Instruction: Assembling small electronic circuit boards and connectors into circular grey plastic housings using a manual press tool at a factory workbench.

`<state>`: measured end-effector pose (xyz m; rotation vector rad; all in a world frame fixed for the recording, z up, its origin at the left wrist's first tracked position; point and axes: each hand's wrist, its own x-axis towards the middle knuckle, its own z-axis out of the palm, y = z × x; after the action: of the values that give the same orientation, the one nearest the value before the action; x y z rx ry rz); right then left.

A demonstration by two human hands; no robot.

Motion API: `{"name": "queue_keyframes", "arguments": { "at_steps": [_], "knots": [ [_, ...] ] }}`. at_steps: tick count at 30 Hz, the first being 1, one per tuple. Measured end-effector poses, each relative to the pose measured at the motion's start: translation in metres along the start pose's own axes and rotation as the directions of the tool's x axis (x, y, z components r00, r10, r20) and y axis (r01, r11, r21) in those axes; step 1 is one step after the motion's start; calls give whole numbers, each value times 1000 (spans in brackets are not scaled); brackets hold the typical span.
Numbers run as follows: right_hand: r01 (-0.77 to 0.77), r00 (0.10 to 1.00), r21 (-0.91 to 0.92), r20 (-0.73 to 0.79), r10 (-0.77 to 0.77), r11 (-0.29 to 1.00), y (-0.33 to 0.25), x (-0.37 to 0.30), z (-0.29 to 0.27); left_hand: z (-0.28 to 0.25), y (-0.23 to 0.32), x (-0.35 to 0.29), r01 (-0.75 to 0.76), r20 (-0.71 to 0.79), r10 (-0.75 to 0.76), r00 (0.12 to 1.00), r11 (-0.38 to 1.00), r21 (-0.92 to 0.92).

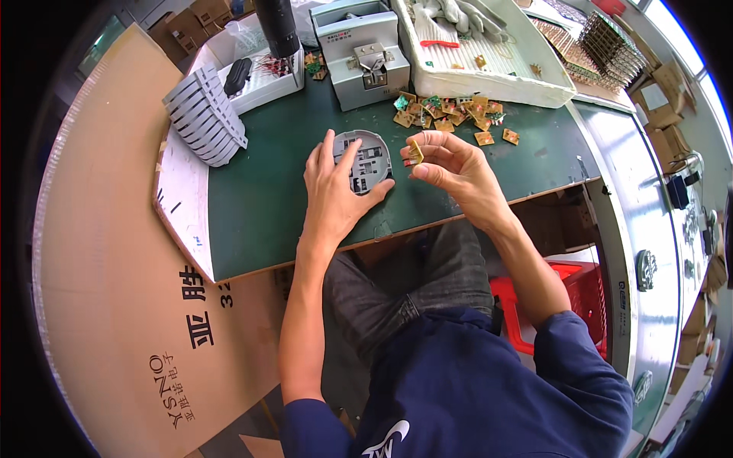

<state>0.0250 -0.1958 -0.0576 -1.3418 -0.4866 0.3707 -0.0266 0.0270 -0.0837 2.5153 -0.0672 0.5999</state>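
Observation:
A round grey plastic housing [377, 162] with compartments and dark parts inside lies on the green tabletop. My left hand [333, 188] holds it, the thumb at its near right rim and the fingers spread over its left side, one reaching inside. Just right of the housing, my right hand [461, 172] pinches a small tan circuit board [414, 152] between thumb and fingers, above the table. A bit of red shows at the board's lower end. Beyond that hand lies a loose pile of similar small circuit boards [447, 111], some with green faces.
A grey metal machine [362, 72] stands at the back. Right of it, a white tray [500, 89] holds gloves. To the left are a stack of curved grey plastic parts [202, 114] and a white box [267, 95] with wires. A red plastic stool [586, 294] is under the table.

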Motion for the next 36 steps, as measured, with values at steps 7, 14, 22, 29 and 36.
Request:
{"name": "queue_keyframes", "arguments": {
  "at_steps": [7,14,22,29,36],
  "knots": [
    [46,996,99,75,-54,994,5,1,-2,-22,33,-14,1,-89,-44,995,904,-428],
    [58,990,106,121,-71,993,1,1,16,-28,54,-23,-53,-174,-63,983,804,-592],
    [33,987,45,157,-40,998,4,-1,20,-29,49,-25,-114,-268,-7,963,894,-433],
    [49,985,7,162,-50,999,2,-2,22,-30,47,-27,-149,-320,66,945,959,-243],
    [22,982,7,187,-23,1000,2,3,27,-30,40,-27,-146,-315,40,948,936,-320]
  ]
}}
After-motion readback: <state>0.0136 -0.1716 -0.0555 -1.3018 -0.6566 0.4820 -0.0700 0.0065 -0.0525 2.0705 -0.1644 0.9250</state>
